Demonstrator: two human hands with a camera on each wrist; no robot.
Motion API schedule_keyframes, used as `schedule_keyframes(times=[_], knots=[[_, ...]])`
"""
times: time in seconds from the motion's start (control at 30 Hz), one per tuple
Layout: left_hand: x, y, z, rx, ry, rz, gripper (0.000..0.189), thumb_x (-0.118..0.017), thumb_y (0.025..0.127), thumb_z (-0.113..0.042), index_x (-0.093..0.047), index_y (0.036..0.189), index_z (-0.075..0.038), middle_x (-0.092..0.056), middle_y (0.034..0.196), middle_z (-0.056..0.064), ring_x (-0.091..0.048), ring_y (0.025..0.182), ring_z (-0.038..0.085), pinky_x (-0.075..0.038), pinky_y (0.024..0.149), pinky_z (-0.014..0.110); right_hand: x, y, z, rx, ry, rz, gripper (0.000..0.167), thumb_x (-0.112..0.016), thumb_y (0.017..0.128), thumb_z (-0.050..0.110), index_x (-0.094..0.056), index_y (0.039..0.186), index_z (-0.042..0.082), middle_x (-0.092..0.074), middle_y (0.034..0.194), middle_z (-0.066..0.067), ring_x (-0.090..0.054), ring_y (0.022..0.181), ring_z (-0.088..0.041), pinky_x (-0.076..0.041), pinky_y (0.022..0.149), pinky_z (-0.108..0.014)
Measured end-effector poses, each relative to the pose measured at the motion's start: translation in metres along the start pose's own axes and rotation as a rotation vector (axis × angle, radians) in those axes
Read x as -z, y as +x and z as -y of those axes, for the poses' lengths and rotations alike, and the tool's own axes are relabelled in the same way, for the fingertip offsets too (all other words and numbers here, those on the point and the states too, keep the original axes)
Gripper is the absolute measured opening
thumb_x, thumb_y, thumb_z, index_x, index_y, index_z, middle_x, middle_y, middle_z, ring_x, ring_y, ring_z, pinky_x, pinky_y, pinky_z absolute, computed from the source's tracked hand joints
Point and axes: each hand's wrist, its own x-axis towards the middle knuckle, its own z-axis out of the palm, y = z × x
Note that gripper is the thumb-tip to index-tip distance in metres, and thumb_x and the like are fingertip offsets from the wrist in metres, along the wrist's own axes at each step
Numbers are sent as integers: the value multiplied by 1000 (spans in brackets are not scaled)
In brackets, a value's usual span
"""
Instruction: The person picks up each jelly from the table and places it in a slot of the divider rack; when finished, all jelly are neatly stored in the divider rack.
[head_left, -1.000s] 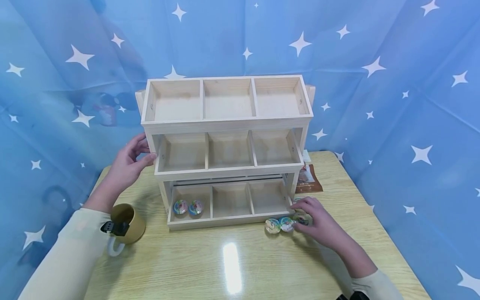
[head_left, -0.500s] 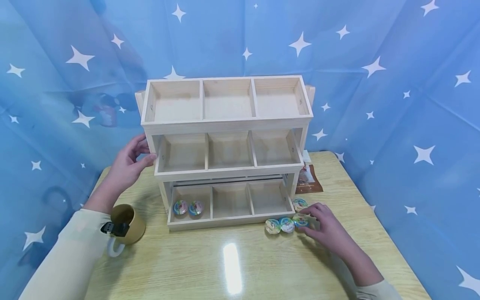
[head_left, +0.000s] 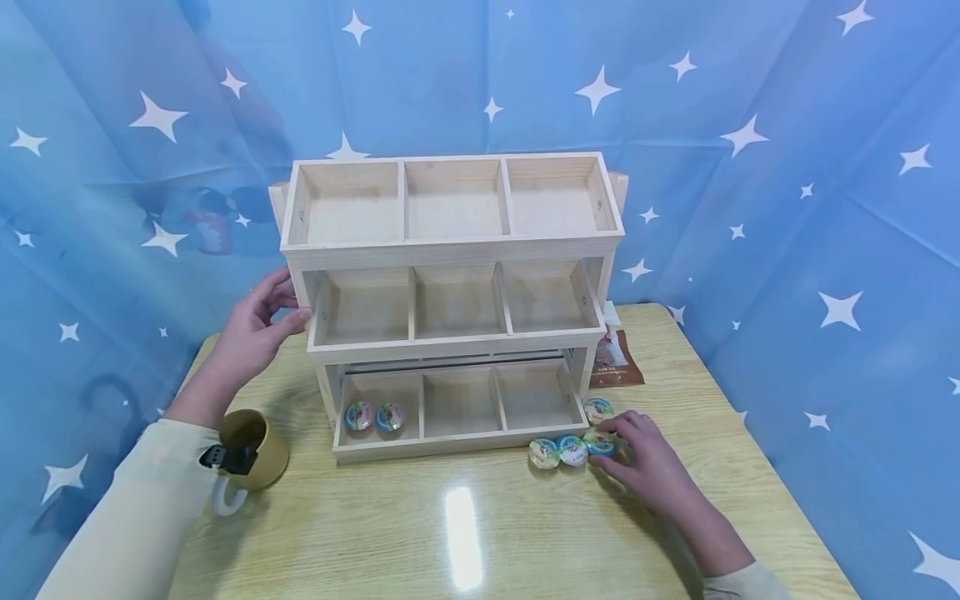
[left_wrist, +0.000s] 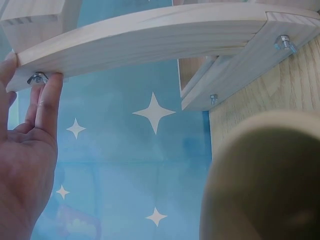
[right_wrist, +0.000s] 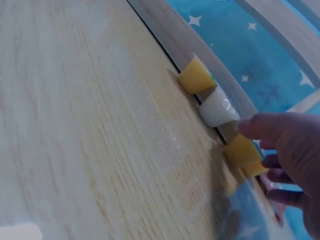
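Your left hand (head_left: 253, 337) grips the wooden rack (head_left: 453, 252) at its left edge. Your right hand (head_left: 654, 462), thumb and fingers set narrowly, holds a yellow cup (right_wrist: 241, 152) on the table (head_left: 337, 533) at the rack's front right corner. Beside it, a white cup (right_wrist: 215, 111) and a second yellow cup (right_wrist: 194, 77) line the rack's front edge; two lidded cups (head_left: 358, 416) occupy the bottom tier's (head_left: 450, 450) left compartment (head_left: 382, 387).

The left hand (head_left: 253, 335) is raised; the right hand (head_left: 649, 463) lies lower, fingers bent.
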Motion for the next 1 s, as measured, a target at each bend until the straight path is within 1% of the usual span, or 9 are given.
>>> schedule_keyframes(times=[0.17, 0.43, 0.67, 0.83, 1.0], knots=[[0, 0, 0, -5, 7, -1, 73, -66, 112, -6, -33, 176, -16, -63, 133, -2, -62, 119, 6, -60, 87, 14, -1, 0, 1, -2, 13, 10, 43, -100, 81, 10, -78, 117, 11, -67, 112, 3, -58, 105, -19, -57, 85, -42], [0, 0, 0, -11, -4, 3, 73, -67, 112, -6, -33, 176, -16, -63, 132, -4, -62, 119, 8, -60, 88, 14, 0, 0, 1, -56, 46, 58, 43, -99, 83, 9, -77, 120, 9, -65, 112, 5, -60, 106, -18, -59, 88, -41], [0, 0, 0, -9, -10, 6, 73, -66, 112, -7, -32, 176, -15, -62, 132, -6, -62, 119, 8, -60, 88, 14, -1, 0, 0, -66, 61, 74, 43, -100, 82, 8, -78, 119, 6, -64, 109, 4, -59, 102, -17, -59, 86, -39], [0, 0, 0, -7, -13, 9, 73, -66, 112, -7, -32, 176, -15, -62, 133, -3, -62, 120, 8, -59, 89, 14, 1, 0, 1, -88, 55, 89, 47, -101, 80, 8, -77, 120, 6, -64, 109, 4, -59, 103, -17, -60, 88, -39], [0, 0, 0, -8, -6, 10, 73, -66, 112, -7, -32, 176, -16, -62, 136, 1, -61, 120, 8, -59, 88, 14, 9, 0, 4, -94, 48, 65, 48, -101, 77, 5, -75, 117, 7, -64, 109, 4, -59, 103, -18, -61, 89, -39]])
